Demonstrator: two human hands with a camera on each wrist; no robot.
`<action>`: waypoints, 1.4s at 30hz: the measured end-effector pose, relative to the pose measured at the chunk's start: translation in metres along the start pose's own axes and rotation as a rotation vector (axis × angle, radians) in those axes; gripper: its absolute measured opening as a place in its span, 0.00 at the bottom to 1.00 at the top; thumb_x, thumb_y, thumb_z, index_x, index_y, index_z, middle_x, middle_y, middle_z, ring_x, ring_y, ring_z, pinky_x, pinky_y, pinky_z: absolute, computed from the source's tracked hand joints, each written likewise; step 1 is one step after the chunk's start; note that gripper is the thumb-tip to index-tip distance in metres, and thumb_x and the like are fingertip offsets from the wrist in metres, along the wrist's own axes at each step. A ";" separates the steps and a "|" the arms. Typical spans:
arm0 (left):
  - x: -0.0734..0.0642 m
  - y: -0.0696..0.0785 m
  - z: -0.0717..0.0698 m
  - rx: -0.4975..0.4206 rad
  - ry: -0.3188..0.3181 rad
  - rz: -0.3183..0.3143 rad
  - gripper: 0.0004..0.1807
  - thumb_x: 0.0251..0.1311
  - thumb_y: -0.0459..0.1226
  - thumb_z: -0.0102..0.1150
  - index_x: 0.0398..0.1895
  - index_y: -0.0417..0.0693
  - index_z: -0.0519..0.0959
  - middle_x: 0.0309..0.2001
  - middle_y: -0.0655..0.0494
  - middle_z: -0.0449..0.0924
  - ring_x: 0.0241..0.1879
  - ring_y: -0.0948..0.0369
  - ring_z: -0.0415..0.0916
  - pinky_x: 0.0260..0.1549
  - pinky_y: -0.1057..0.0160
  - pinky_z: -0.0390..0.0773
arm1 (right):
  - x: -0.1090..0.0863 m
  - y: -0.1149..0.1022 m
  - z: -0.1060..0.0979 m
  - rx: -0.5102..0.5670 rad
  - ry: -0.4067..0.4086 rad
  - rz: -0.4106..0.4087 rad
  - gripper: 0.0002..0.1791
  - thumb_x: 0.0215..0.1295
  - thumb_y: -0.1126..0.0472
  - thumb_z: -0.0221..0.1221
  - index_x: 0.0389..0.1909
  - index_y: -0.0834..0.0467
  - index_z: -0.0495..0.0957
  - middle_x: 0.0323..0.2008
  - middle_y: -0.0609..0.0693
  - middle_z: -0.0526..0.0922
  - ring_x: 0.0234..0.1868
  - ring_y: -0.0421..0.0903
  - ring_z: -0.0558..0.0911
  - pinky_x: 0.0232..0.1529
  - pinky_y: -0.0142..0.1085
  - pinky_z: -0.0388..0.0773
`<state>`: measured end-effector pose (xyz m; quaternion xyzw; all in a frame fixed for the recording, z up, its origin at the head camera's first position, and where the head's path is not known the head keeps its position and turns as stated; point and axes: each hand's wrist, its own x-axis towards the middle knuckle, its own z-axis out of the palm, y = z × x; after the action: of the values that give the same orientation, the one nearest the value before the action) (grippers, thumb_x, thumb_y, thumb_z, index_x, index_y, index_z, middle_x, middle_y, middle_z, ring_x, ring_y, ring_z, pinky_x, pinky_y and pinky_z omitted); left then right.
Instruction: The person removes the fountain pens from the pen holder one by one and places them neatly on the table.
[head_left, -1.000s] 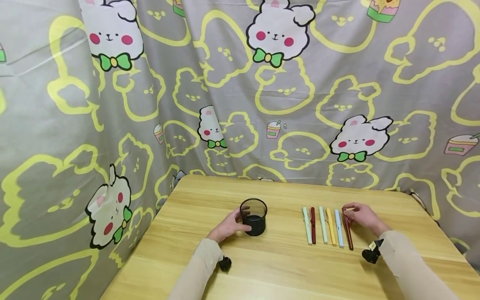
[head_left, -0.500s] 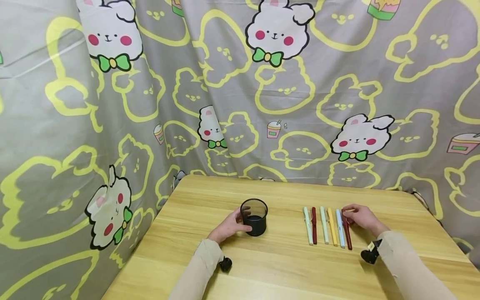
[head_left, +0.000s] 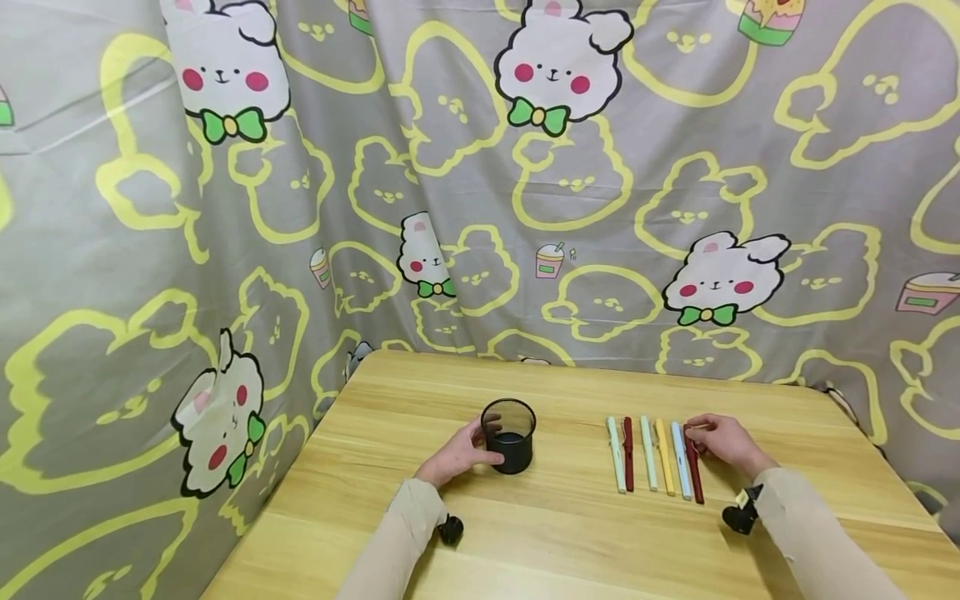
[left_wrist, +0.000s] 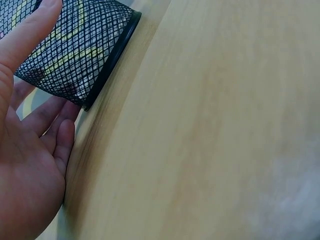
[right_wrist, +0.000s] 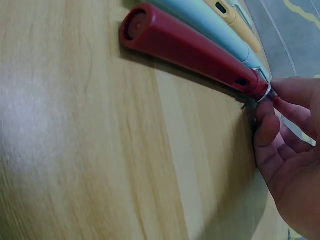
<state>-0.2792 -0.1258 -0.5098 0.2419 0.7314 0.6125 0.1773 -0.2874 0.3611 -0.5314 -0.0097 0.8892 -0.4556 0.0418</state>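
My left hand (head_left: 459, 456) holds the near-left side of a black mesh pen holder (head_left: 512, 454), which stands upright on the table. In the left wrist view the thumb lies across the mesh (left_wrist: 75, 55) and the other fingers reach behind it. Farther right, my right hand (head_left: 726, 439) pinches the cap end of a dark red pen (head_left: 697, 483) that lies on the wood. Close beside that pen is a light blue pen (head_left: 681, 458); the right wrist view shows the dark red pen (right_wrist: 190, 47) right alongside it.
Left of the light blue pen lie a yellow pen (head_left: 663, 458), a light green pen (head_left: 648, 454), another dark red pen (head_left: 628, 454) and another light green pen (head_left: 617, 457), roughly parallel. A patterned curtain (head_left: 585, 192) hangs behind the wooden table (head_left: 570, 533).
My right hand has shifted the dark red pen slightly left, closing the gap to the light blue pen. The left hand and pen holder have stayed in place.
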 end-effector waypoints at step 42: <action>0.002 0.000 0.001 0.008 0.005 -0.009 0.42 0.54 0.28 0.65 0.70 0.32 0.54 0.66 0.30 0.57 0.67 0.40 0.53 0.63 0.44 0.53 | -0.010 -0.003 0.001 0.073 0.030 0.039 0.23 0.71 0.63 0.49 0.56 0.79 0.65 0.33 0.57 0.79 0.31 0.46 0.76 0.29 0.37 0.76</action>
<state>-0.2804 -0.1242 -0.5096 0.2375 0.7356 0.6092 0.1771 -0.2770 0.3589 -0.5291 0.0162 0.8725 -0.4869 0.0375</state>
